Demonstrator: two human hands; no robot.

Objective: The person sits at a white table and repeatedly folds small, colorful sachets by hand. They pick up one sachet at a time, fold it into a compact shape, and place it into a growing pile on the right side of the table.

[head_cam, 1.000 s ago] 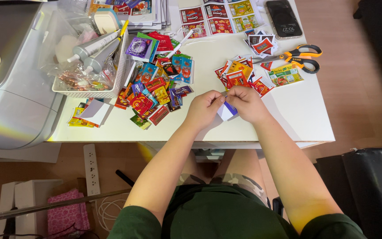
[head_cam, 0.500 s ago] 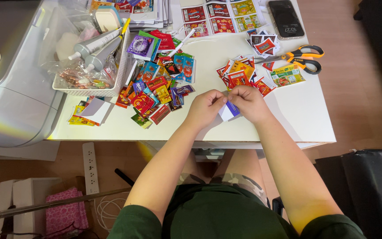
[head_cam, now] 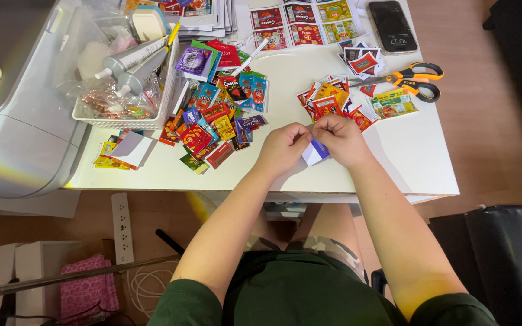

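- Two hands meet at the middle of the frame, over the near part of the white table (head_cam: 406, 163). The left hand (head_cam: 283, 148) and the right hand (head_cam: 342, 140) touch at the fingertips.
- Both hands have their fingers curled tight and pinched on one small white and blue paper piece (head_cam: 315, 152), which sits between them and hangs just below the knuckles.
- One pair of orange-handled scissors (head_cam: 415, 81) lies in the upper right, blades pointing left.
- One dark phone (head_cam: 393, 25) lies at the top right, screen up.
- One white basket (head_cam: 125, 118) stands in the upper left; two grey tubes (head_cam: 131, 66) lie slanted in it.
- One large heap of small coloured packet cut-outs (head_cam: 215, 118) spreads left of the hands; too many overlap to count.
- One smaller heap of red and yellow cut-outs (head_cam: 330, 102) lies just above the hands, touching none of the fingers.
- One green and yellow cut-out (head_cam: 394, 104) lies alone below the scissors.
- One printed sheet (head_cam: 300, 24) at the top centre shows two rows of packet pictures.
- One white power strip (head_cam: 120, 226) lies on the floor at lower left.
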